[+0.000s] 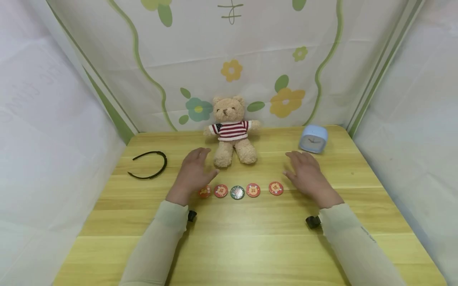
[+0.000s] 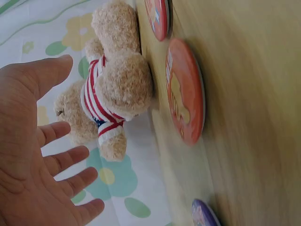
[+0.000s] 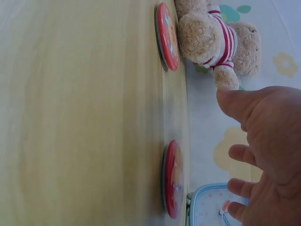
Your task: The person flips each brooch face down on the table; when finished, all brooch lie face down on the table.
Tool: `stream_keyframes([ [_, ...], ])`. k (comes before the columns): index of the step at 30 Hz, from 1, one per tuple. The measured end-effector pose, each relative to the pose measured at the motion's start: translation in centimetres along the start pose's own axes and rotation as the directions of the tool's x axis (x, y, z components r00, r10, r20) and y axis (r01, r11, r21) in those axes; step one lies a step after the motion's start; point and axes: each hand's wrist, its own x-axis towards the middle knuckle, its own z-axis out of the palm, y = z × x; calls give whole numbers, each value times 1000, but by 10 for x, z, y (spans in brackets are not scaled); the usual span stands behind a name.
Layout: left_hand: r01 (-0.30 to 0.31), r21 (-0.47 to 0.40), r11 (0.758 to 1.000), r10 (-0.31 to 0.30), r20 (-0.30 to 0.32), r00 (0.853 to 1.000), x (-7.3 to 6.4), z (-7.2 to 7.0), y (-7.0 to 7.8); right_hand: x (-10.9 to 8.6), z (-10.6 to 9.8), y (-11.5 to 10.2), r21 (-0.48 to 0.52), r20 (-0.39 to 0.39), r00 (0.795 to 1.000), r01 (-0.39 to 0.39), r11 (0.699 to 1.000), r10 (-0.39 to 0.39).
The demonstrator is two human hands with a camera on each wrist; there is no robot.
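Note:
Several round badges lie in a row across the table: an orange-red badge (image 1: 204,191), a red badge (image 1: 220,191), a dark green badge (image 1: 237,192), another red badge (image 1: 253,190) and a red one apart on the right (image 1: 276,188). My left hand (image 1: 193,173) is above the row's left end, fingers loosely extended and holding nothing. Below it, the left wrist view shows a purple badge (image 2: 204,214), hidden from the head camera. My right hand (image 1: 307,174) hovers beyond the row's right end, thumb apart from the fingers, also holding nothing.
A teddy bear (image 1: 232,131) in a striped sweater sits against the floral backdrop behind the badges. At the back right stands a light blue clock (image 1: 313,139). A black headband (image 1: 165,163) lies on the left. White fabric walls (image 1: 411,99) flank the wooden table (image 1: 229,250).

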Motion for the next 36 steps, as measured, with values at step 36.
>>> stream_keyframes([
  [36,-51,-264,963,118,243,963,23,25,63,-21,-10,31,125,98,995,-22,992,10],
])
